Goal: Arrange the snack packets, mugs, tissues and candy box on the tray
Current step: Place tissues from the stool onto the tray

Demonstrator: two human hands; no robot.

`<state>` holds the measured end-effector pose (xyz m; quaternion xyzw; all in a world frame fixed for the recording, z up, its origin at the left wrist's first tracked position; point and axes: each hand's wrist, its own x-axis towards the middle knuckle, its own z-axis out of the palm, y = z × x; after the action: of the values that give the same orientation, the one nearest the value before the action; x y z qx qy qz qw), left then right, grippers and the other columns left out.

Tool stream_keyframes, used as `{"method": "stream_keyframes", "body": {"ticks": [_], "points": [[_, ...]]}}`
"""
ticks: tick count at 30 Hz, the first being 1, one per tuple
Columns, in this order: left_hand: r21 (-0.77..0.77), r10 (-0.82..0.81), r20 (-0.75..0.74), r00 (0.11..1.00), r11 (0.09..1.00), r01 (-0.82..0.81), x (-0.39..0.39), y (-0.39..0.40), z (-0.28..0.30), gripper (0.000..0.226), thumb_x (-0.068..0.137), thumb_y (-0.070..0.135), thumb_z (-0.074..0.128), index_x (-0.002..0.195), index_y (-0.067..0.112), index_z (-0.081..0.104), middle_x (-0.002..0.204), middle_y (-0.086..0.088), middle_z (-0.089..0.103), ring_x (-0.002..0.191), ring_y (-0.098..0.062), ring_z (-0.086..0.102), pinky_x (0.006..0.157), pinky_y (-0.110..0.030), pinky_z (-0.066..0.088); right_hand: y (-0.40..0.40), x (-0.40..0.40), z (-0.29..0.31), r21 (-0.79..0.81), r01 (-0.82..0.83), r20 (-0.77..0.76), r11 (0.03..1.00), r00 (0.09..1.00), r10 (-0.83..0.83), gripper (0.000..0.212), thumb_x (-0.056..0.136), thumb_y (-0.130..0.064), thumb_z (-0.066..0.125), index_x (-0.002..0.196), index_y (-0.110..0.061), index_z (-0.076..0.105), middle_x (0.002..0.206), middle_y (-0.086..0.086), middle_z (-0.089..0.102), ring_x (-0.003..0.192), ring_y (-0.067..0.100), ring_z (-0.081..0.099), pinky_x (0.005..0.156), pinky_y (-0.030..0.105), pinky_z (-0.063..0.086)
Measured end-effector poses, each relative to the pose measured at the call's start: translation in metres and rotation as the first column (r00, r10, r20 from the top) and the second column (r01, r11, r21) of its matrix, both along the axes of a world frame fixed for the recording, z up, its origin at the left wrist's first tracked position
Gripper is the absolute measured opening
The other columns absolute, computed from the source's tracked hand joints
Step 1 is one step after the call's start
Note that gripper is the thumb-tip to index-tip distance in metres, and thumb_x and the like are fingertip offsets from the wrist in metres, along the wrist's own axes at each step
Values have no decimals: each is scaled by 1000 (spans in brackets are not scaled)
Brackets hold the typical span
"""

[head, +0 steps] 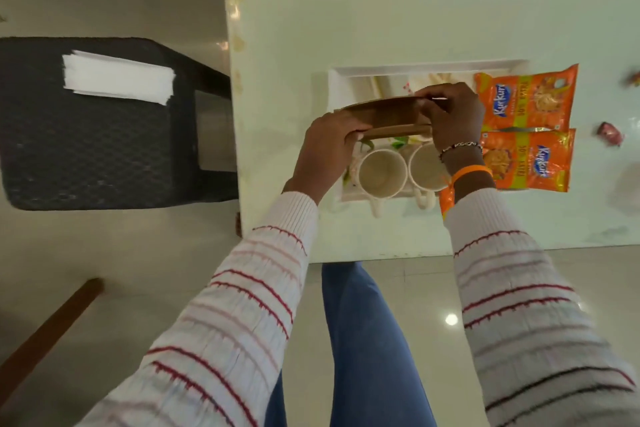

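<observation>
A white tray lies on the pale table. Two white mugs stand side by side in its near part, the right mug partly behind my wrist. Above the tray's middle I hold a brown wooden candy box, its lid tilted up from the base. My left hand grips the box's left end and my right hand grips the right end. Two orange snack packets lie on the tray's right side, one behind the other. White tissues sit on a chair.
A black mesh chair stands left of the table and carries the tissue stack. Two wrapped candies lie on the table at the far right. A brown wooden bar crosses the floor at lower left. My legs are below the table's near edge.
</observation>
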<state>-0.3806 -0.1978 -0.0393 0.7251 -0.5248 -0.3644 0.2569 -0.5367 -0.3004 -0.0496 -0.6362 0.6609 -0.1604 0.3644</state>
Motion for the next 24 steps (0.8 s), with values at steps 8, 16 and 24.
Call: {"method": "stream_keyframes", "body": {"ticks": [8, 16, 24], "points": [[166, -71, 29, 997, 984, 65, -33, -12, -27, 27, 87, 3, 52, 105, 9, 71, 108, -10, 70, 104, -23, 61, 94, -28, 43, -12, -33, -24, 207, -65, -53, 976, 996, 78, 24, 78, 2, 59, 94, -6, 73, 104, 14, 71, 101, 20, 63, 77, 9, 40], [205, 23, -12, 1000, 979, -20, -29, -8, -34, 33, 90, 0, 45, 115, 10, 65, 118, -10, 67, 110, -23, 61, 98, -25, 42, -15, -26, -23, 277, -107, -174, 955, 972, 160, 30, 85, 0, 51, 106, -11, 70, 118, 12, 67, 113, 25, 59, 100, 27, 44], [173, 608, -214, 764, 794, -583, 38, 36, -8, 26, 89, -1, 50, 106, 7, 67, 113, -5, 65, 94, -7, 59, 78, -1, 43, 24, 66, 13, 50, -233, -133, 971, 962, 238, 30, 81, 1, 49, 98, -13, 69, 113, 12, 62, 97, 26, 61, 84, 22, 42]]}}
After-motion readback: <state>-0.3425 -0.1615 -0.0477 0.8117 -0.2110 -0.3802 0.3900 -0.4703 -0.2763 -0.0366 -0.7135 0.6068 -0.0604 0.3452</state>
